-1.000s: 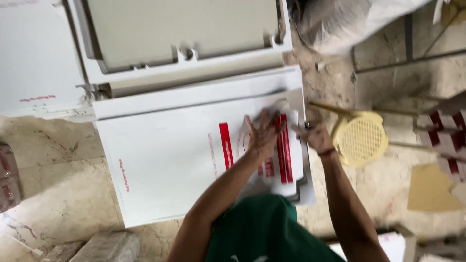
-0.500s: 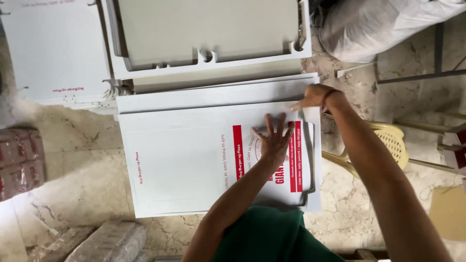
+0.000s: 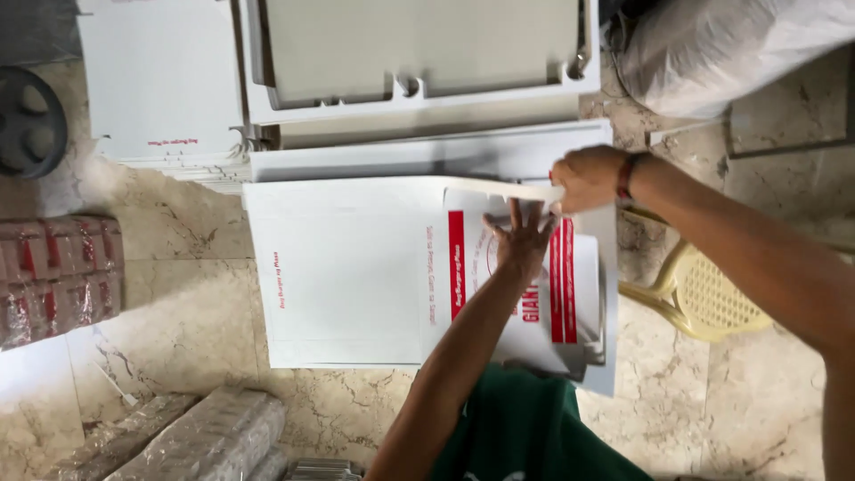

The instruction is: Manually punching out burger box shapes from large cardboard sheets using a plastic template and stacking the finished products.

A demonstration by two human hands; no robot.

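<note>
Right hand [image 3: 583, 178] hides the sheet's [image 3: 347, 267] lifted corner — dark wheel [image 3: 27, 125] cropped

A white flat carton [image 3: 347, 267] with red bands lies mid-floor; red shrink-wrapped packs [image 3: 58, 276] sit far left.

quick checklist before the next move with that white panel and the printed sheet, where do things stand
1. Left hand flat on the printed sheet, fingers spread: ok.
2. Right hand grips the far edge of the white panel: ok.
3. Edge lifted, curling near the grip: ok.
4. Sheet lying flat under the palm: cannot tell.
5. Yellow chair close beside the panel: not ok.
6. Stacked panels crowd the far edge: not ok.
</note>
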